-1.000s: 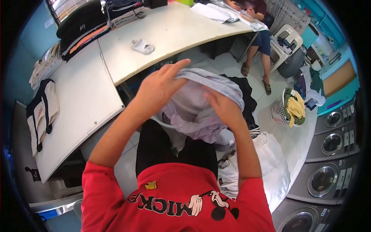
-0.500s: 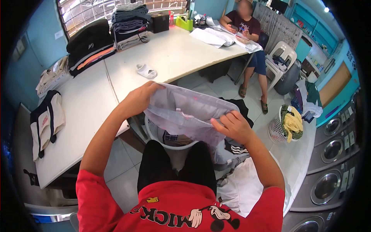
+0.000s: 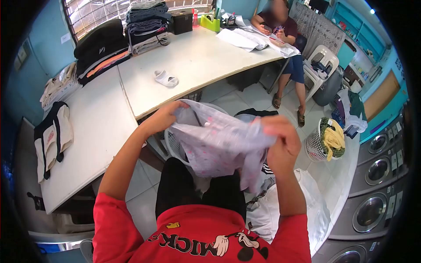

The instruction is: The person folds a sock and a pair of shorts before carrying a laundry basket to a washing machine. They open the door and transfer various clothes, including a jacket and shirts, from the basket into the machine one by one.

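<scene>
A light grey-lilac garment (image 3: 210,151) with small pink marks hangs stretched between my two hands, above my lap. My left hand (image 3: 169,117) is closed on its upper left edge, close to the table's front edge. On the other side, my right hand (image 3: 283,138) grips its upper right part; the fingers there are blurred by motion. Partly hidden behind the cloth is a white laundry basket (image 3: 172,142) between my knees and the table.
A white table (image 3: 188,59) bears folded stacks (image 3: 147,24), a white sandal-shaped item (image 3: 166,79), papers and a beige-black garment. A person (image 3: 280,33) sits behind it. Right: a basket with yellow cloth (image 3: 333,138), white cloth (image 3: 294,206), front-loading machines (image 3: 368,217).
My right hand has moved right and turned upward, pulling the garment's right side along. My left hand has shifted slightly down. The garment now hangs lower and its opening shows less.
</scene>
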Motion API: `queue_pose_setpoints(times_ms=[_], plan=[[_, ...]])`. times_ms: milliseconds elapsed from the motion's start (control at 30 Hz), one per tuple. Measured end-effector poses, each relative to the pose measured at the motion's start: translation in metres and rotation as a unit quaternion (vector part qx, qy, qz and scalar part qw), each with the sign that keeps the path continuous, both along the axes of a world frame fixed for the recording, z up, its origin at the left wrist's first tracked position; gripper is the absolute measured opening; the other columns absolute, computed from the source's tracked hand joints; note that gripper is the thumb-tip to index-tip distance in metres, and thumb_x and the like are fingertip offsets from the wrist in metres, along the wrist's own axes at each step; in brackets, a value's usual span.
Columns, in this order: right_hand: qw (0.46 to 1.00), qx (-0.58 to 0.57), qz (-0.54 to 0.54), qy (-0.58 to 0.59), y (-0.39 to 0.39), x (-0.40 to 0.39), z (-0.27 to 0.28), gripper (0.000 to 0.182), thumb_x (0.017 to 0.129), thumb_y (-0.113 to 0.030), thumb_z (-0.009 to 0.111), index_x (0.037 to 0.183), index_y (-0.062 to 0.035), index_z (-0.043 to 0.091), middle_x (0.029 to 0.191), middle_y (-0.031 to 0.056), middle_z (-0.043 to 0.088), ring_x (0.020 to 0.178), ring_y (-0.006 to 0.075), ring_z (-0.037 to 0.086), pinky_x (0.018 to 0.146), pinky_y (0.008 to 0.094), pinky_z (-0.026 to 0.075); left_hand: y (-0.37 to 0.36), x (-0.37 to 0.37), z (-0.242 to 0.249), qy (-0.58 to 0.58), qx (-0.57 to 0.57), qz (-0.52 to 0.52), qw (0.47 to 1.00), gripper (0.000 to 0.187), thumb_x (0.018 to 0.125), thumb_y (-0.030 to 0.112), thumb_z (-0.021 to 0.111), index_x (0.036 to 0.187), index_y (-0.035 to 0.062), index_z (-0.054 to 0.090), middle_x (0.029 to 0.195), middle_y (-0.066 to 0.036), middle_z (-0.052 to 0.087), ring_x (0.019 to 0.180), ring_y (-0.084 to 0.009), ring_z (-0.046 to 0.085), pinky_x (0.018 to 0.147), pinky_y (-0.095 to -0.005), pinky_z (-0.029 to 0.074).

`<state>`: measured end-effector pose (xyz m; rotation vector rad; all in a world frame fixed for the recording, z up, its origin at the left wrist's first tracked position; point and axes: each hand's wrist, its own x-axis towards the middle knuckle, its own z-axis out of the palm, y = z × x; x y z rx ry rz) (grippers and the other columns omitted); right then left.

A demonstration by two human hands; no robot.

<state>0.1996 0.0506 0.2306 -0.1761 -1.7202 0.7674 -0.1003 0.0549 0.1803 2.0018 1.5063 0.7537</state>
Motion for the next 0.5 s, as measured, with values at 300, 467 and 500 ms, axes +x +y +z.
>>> queue_pose_setpoints(times_ms=[300,467,500], plan=[[0.863,0.132,0.006,-0.487,0.023,0.036,0.018,0.01,0.077,-0.009,0.054,0.083,-0.0118,0.06,0.084,-0.0002,0.061,0.079,0.0168,0.054,0.074,0.0304,0.035,0.002,-0.017,-0.001,0.01,0.022,-0.008,1.0,0.053,0.059,-0.01,0.038,0.108,0.0052,0.051,0.106,-0.014,0.05,0.098,-0.0247,0.049,0.085,-0.0292,0.038],[0.805,0.11,-0.148,-0.564,0.034,0.049,0.014,0.007,0.074,-0.017,0.058,0.077,-0.0115,0.058,0.071,-0.0006,0.055,0.075,0.0172,0.052,0.072,0.0299,0.036,-0.005,-0.02,0.019,0.05,0.059,-0.014,0.997,0.05,0.058,-0.01,0.037,0.103,0.0032,0.055,0.102,-0.014,0.052,0.095,-0.027,0.05,0.084,-0.0313,0.039],[0.792,0.155,-0.169,-0.566,0.035,0.049,0.014,0.008,0.072,-0.018,0.059,0.075,-0.0114,0.056,0.069,-0.0004,0.054,0.077,0.0174,0.051,0.072,0.0305,0.037,-0.005,-0.021,0.022,0.051,0.06,-0.014,0.997,0.05,0.058,-0.01,0.037,0.103,0.0032,0.055,0.102,-0.014,0.052,0.095,-0.027,0.05,0.084,-0.0313,0.039]])
